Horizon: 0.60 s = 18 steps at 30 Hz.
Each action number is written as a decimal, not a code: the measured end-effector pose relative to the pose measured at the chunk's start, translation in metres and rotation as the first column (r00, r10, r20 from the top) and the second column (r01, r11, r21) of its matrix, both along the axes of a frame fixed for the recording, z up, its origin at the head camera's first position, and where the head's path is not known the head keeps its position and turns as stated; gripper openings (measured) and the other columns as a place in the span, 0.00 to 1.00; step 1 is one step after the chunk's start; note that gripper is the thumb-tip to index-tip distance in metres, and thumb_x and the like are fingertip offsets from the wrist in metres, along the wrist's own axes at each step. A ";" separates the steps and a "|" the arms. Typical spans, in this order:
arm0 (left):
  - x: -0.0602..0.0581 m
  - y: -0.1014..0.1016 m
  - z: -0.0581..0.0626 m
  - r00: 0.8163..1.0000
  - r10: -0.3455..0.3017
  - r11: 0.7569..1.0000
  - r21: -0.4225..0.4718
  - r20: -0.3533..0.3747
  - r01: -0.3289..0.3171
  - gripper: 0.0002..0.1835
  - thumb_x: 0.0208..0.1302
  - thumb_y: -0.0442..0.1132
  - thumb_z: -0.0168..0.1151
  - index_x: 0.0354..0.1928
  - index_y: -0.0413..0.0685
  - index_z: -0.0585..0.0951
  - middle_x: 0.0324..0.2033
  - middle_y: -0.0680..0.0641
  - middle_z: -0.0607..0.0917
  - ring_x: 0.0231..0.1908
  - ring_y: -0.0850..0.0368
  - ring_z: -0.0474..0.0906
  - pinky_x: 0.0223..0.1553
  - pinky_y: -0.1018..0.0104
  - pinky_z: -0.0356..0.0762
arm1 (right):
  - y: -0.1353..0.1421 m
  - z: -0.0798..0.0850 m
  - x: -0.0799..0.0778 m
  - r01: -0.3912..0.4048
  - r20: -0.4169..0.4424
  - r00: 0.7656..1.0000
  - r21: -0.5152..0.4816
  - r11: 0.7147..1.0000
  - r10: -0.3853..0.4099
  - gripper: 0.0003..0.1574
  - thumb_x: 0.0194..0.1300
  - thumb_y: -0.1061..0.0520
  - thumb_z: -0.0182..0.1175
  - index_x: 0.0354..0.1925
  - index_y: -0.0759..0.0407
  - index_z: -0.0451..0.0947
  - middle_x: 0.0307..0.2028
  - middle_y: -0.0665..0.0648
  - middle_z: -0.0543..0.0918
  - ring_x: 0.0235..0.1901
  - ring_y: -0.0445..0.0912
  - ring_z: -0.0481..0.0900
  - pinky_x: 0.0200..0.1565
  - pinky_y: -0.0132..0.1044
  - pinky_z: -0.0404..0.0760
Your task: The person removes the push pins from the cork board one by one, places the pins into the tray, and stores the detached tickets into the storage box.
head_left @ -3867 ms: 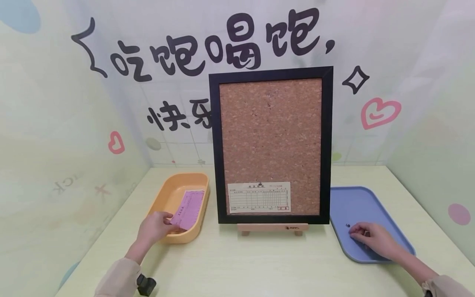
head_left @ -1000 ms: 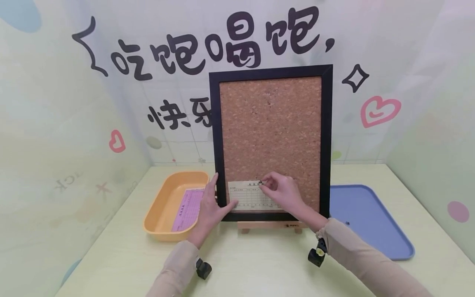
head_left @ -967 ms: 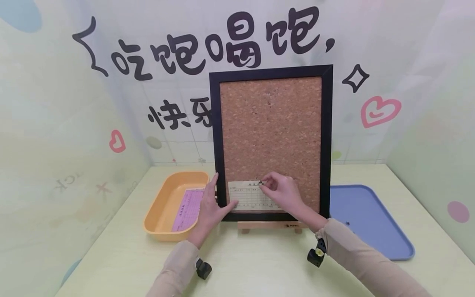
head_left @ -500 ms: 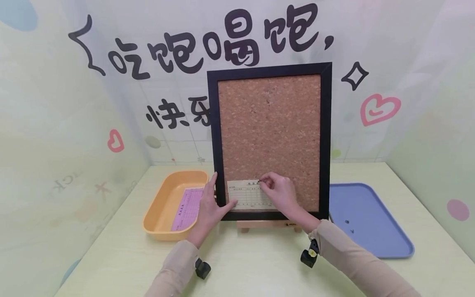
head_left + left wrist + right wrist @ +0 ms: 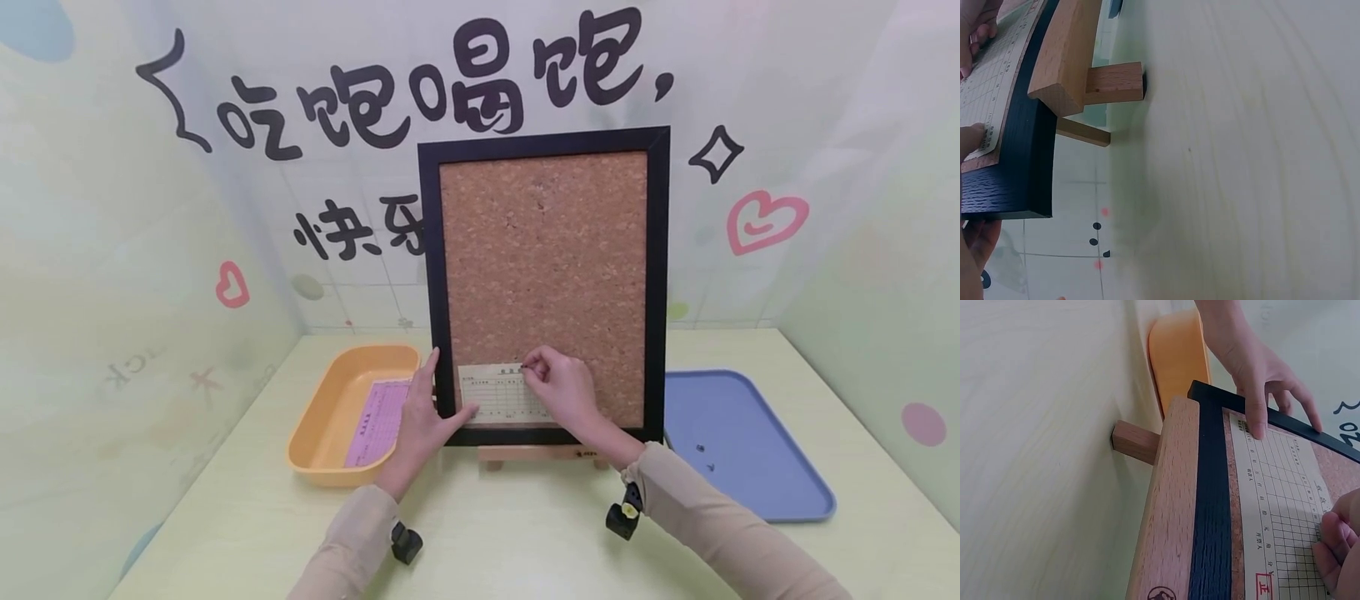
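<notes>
A black-framed cork board [image 5: 547, 258] stands on a small wooden easel [image 5: 536, 453]. A cream printed form [image 5: 487, 392] lies against the board's lower left, its right part hidden by my right hand. My left hand [image 5: 423, 421] grips the frame's left edge, thumb on the form's lower left corner and fingers reaching behind the frame, as the left wrist view shows. My right hand [image 5: 566, 392] pinches a small dark push pin [image 5: 524, 367] at the form's top edge. The pin is mostly covered by the fingertips.
An orange tray [image 5: 315, 433] on the left holds a purple printed slip [image 5: 378, 421]. To the right lies a blue tray [image 5: 787, 467] with two small dark pins [image 5: 701, 448], partly behind the right sleeve. Printed walls enclose the table.
Earlier, my left hand held the purple slip in the orange tray and my right was over the blue tray. Both are now at the board. Over the last second they barely move.
</notes>
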<state>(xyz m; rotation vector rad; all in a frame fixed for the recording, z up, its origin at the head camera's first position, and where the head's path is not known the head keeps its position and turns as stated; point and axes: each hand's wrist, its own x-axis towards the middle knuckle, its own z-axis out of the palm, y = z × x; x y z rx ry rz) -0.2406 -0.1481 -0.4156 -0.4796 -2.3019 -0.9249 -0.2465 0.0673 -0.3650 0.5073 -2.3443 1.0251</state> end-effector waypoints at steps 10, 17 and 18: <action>0.000 -0.001 0.000 1.000 -0.006 1.000 -0.010 -0.012 0.006 0.53 0.43 0.44 0.73 0.69 0.48 0.51 0.61 0.39 0.66 0.52 0.47 0.68 0.46 0.55 0.75 | 0.002 0.000 -0.001 -0.026 -0.018 0.999 0.020 0.999 0.026 0.03 0.55 0.62 0.60 0.27 0.61 0.78 0.16 0.47 0.73 0.15 0.37 0.65 0.19 0.28 0.64; 0.000 -0.002 0.000 1.000 -0.005 1.000 -0.012 0.004 0.005 0.53 0.44 0.45 0.73 0.69 0.50 0.50 0.60 0.40 0.66 0.52 0.47 0.68 0.45 0.55 0.75 | 0.004 0.000 -0.001 -0.049 -0.005 0.999 0.044 0.998 0.049 0.02 0.56 0.62 0.58 0.27 0.60 0.77 0.16 0.46 0.72 0.15 0.37 0.65 0.19 0.28 0.64; 0.001 -0.002 -0.001 1.000 -0.004 1.000 -0.013 0.002 0.004 0.53 0.44 0.45 0.73 0.69 0.50 0.50 0.60 0.40 0.66 0.52 0.47 0.68 0.45 0.56 0.76 | 0.004 0.001 -0.001 -0.054 0.001 0.999 0.053 0.997 0.054 0.02 0.56 0.62 0.58 0.27 0.60 0.77 0.16 0.46 0.72 0.15 0.37 0.65 0.19 0.28 0.64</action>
